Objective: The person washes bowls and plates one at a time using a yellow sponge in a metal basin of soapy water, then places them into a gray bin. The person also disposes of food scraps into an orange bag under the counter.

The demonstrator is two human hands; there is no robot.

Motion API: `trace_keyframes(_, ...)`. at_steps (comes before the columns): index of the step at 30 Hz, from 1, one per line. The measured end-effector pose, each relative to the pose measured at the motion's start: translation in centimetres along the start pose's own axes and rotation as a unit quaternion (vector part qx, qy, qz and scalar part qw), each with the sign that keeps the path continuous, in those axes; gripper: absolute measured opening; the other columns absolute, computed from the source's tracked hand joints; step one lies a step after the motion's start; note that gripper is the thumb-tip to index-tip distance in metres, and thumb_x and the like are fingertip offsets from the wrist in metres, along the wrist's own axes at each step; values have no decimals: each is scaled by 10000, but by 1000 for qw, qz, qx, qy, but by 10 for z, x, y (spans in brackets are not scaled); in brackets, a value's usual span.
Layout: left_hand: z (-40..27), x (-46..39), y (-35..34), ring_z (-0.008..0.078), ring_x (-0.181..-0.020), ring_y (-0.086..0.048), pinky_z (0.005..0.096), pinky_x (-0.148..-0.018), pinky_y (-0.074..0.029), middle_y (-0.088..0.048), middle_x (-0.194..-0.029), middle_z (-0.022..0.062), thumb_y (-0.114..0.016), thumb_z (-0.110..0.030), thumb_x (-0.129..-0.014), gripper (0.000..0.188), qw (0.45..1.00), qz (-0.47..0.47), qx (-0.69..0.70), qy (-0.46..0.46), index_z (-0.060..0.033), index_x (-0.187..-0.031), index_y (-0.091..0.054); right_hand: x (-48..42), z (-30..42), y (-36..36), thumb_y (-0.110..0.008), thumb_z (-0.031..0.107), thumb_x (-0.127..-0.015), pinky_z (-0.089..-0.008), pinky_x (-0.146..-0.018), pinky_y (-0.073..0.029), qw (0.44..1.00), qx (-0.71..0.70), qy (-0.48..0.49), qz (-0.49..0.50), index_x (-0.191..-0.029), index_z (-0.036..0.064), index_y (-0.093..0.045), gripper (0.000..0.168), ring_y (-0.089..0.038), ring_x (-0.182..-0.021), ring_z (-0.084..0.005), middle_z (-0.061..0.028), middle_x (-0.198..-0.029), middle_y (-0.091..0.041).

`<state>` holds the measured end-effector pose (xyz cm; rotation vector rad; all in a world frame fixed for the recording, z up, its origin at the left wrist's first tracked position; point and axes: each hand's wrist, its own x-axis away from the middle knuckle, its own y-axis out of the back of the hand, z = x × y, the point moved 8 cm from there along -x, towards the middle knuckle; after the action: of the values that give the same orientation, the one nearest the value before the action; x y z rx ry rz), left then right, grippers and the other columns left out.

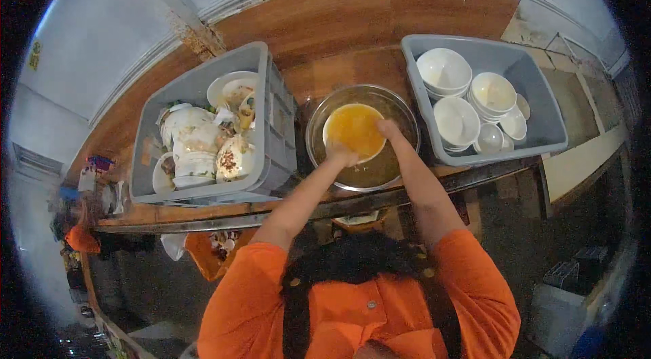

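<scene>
A white bowl [354,130] of cloudy orange-yellow liquid sits within a round metal basin [311,155], whose bottom holds brownish liquid. My right hand [389,130] grips the bowl at its right rim, thumb side over the edge. At the near left rim is my left hand [343,153], blurred, its fingers partly hidden against the bowl. To the left, a grey plastic crate [277,120] holds soiled white bowls [194,140] with food scraps among them. On the right, stacked white bowls [493,92] fill part of a grey plastic tub [544,120].
Both containers and the basin stand on a wooden counter [333,71] with a dark front edge. A wooden panel [356,8] backs it. Below the counter, an orange bin [206,252] contains waste. Grey containers [557,303] stand on the floor at lower right.
</scene>
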<state>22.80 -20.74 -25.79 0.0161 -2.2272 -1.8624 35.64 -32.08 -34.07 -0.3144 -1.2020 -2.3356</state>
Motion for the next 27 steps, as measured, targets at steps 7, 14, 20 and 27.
trace_keyframes(7, -31, -48, -79, 267, -893, -475, 378, -794, -341, -516, -952, 137, -347, -233, -754, 300, 908, 16, 417, -38, -43, -924, -504, 90, 53, -24, -216, 613, -729, -481, -899, -227, 856, -353, -94, 365, -1229, 87, -250, 726, -273, -1131, -309, -125, -1254, -269)
trace_keyframes(14, -59, -18, -46, 261, -834, -484, 354, -786, -360, -515, -827, 152, -322, -195, -774, 270, 907, -34, 352, -228, -39, -877, -518, 15, 0, -48, -413, 563, -671, -398, -831, -311, 907, -329, -91, 246, -1079, 46, -430, 659, -415, -991, -256, -133, -1064, -448)
trace_keyframes(20, -16, 43, -13, 291, -913, -478, 379, -784, -359, -457, -1056, 183, -417, -322, -729, 360, 959, 107, -85, -247, -47, -931, -534, -25, -30, -46, -568, 192, -645, -356, -582, -443, 941, -271, 42, 200, -845, 16, -563, 266, -561, -700, -256, -113, -761, -568)
trace_keyframes(27, 44, 39, 6, 324, -891, -471, 386, -792, -357, -464, -993, 154, -502, -184, -675, 236, 990, 17, 18, -139, -57, -864, -563, 51, 103, 49, -518, 216, -686, -371, -528, -431, 959, 134, 247, -19, -694, -32, -565, 253, -557, -619, -307, -219, -697, -549)
